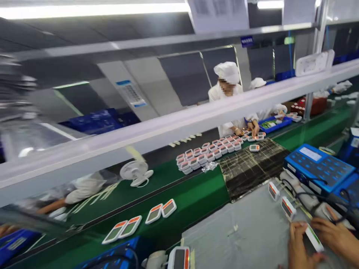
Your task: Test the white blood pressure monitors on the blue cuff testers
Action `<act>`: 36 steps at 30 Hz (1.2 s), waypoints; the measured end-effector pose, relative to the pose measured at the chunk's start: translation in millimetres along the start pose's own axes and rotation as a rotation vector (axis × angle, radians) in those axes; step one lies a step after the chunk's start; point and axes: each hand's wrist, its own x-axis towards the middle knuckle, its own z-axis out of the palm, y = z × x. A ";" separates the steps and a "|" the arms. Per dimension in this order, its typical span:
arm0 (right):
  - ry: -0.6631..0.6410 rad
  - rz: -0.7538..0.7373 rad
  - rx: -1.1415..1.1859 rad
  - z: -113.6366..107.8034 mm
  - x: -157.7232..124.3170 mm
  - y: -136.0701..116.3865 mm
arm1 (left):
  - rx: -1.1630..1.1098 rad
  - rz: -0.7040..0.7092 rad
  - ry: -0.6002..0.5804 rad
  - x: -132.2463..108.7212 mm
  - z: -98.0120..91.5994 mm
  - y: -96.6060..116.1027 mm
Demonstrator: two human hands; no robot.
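Observation:
My left hand [298, 244] is at the bottom right, its fingers and thumb closed around the near side of a small white device with a screen [314, 238]. From the other side, my right hand [338, 236] holds the same device's edge, fingers bent. The device is tilted, so its screen shows only at a slant. Just beyond it, two similar white devices with orange-topped screens, one nearer [288, 208] and one farther [273, 191], stand on the grey mat [241, 228].
A blue box with cables [319, 166] sits beyond my hands. Along the green conveyor belt [202, 185] lie several devices, a black gridded sheet [252, 166] and stacked devices [209, 155]. A white fan [136, 172] stands across. A co-worker [227, 93] handles devices opposite; a metal shelf beam [179, 127] crosses above.

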 end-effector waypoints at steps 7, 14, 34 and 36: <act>-0.307 0.051 0.117 -41.3 16.6 3.3 | 0.106 0.329 0.008 2.0 3.1 1.9; -0.388 0.018 0.037 -46.9 21.3 -2.1 | 0.243 0.454 0.025 3.4 2.8 2.6; -0.396 -0.116 0.084 -58.8 26.6 25.1 | 0.200 0.331 0.100 12.5 21.9 10.1; -0.391 -0.099 0.083 -67.3 21.6 21.6 | 0.189 0.328 0.087 12.1 24.3 8.5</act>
